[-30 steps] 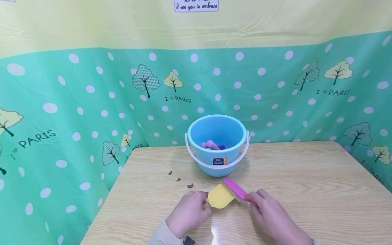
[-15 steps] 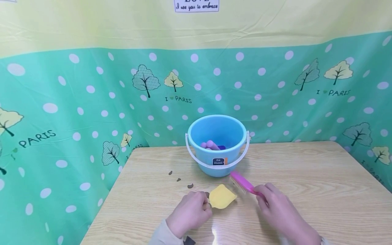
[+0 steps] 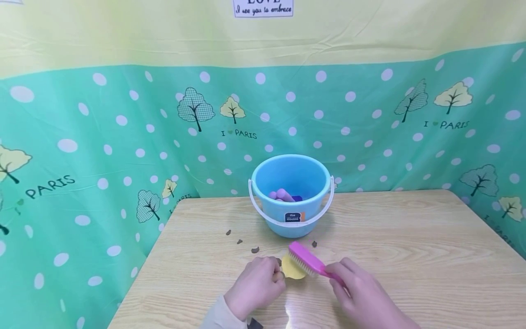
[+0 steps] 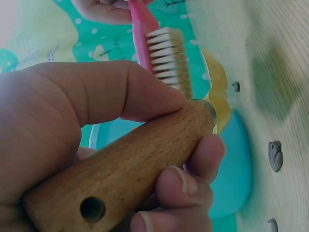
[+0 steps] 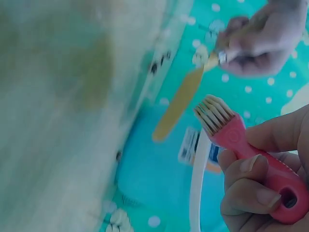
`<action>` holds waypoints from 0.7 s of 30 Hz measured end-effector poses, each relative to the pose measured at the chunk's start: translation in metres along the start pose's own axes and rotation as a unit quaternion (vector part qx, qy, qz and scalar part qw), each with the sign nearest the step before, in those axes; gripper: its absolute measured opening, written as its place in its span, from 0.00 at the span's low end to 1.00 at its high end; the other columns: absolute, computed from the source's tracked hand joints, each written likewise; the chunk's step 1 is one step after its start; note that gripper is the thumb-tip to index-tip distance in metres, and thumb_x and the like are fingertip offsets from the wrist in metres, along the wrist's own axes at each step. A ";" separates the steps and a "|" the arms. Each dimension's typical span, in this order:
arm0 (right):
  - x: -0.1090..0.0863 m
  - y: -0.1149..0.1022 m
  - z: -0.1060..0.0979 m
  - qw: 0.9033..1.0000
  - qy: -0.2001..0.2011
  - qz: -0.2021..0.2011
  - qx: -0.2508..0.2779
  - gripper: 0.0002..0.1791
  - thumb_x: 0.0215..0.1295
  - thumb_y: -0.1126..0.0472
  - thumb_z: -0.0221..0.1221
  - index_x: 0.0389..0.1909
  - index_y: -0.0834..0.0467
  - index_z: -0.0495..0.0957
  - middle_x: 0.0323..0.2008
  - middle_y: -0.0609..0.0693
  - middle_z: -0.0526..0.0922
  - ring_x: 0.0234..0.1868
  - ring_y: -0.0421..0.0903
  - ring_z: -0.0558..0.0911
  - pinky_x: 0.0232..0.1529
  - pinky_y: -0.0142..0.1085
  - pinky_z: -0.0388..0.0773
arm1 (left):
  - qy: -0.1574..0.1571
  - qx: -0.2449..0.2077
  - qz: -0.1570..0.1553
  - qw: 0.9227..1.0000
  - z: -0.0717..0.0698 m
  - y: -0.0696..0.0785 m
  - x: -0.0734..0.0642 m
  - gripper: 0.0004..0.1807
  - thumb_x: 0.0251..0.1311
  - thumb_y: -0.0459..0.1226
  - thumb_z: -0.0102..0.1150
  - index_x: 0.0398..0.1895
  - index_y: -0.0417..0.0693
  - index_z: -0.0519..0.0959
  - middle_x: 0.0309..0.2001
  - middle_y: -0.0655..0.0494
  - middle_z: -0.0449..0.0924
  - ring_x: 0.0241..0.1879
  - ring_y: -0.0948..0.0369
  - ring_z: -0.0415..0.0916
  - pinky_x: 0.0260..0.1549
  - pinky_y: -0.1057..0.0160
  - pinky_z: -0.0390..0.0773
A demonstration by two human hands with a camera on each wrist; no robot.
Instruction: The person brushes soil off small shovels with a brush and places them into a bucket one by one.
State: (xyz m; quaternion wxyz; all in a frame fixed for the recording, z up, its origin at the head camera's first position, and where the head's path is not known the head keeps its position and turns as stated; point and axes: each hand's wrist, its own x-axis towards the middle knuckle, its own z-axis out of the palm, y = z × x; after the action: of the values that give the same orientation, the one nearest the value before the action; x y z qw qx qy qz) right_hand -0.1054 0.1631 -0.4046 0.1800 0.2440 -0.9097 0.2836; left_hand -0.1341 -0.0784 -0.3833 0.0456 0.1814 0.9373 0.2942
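Note:
My left hand [image 3: 256,283] grips the wooden handle [image 4: 130,159] of a small trowel with a flat yellow blade [image 3: 292,270], held low above the table. Its thumb and fingers wrap the handle in the left wrist view. My right hand [image 3: 363,292] holds a pink brush [image 5: 234,135] with pale bristles by its handle, thumb and fingers curled round it. In the head view the brush head overlaps the right part of the blade. Dark bits lie around: one bit [image 3: 314,244] beyond the brush, another bit [image 3: 255,250] left of the blade.
A light blue bucket [image 3: 292,212] with a white handle stands just behind the hands, with purple pieces [image 3: 284,195] inside. More dark bits [image 3: 239,241] lie left of it. The wooden table [image 3: 411,237] ends at a green patterned curtain [image 3: 349,137].
The brush first moved right and away from the trowel blade, then came back left over it. A dark bit below the bucket now shows plainly. The left hand has barely moved.

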 end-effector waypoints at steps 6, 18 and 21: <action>-0.004 -0.007 0.009 0.998 -0.061 0.025 -0.001 0.17 0.54 0.67 0.64 0.42 0.45 0.79 0.34 0.33 0.71 0.29 0.29 0.68 0.27 0.26 0.71 | 0.001 -0.002 0.001 1.000 0.003 0.001 0.000 0.09 0.47 0.30 0.54 0.17 0.52 0.70 0.14 0.64 0.65 0.13 0.68 0.61 0.12 0.69 0.65; -0.003 0.008 0.011 0.998 -0.011 0.047 -0.045 0.15 0.52 0.69 0.64 0.36 0.45 0.80 0.29 0.32 0.67 0.23 0.30 0.64 0.21 0.25 0.65 | 0.023 0.008 0.021 0.999 0.005 0.002 -0.001 0.10 0.47 0.29 0.54 0.16 0.53 0.69 0.14 0.66 0.65 0.13 0.70 0.60 0.11 0.70 0.64; -0.002 0.014 0.010 0.997 0.003 0.049 -0.054 0.16 0.51 0.70 0.64 0.36 0.45 0.80 0.29 0.32 0.67 0.23 0.30 0.63 0.20 0.25 0.64 | 0.023 0.007 0.024 0.999 0.004 0.002 -0.001 0.10 0.46 0.29 0.54 0.15 0.52 0.68 0.14 0.66 0.64 0.13 0.70 0.60 0.11 0.70 0.64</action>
State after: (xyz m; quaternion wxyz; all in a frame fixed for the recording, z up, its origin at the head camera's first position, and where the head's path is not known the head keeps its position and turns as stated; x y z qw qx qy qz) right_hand -0.1130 0.1679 -0.4192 0.1813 0.1881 -0.9341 0.2432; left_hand -0.1316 -0.0751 -0.3850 0.0155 0.1977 0.9354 0.2927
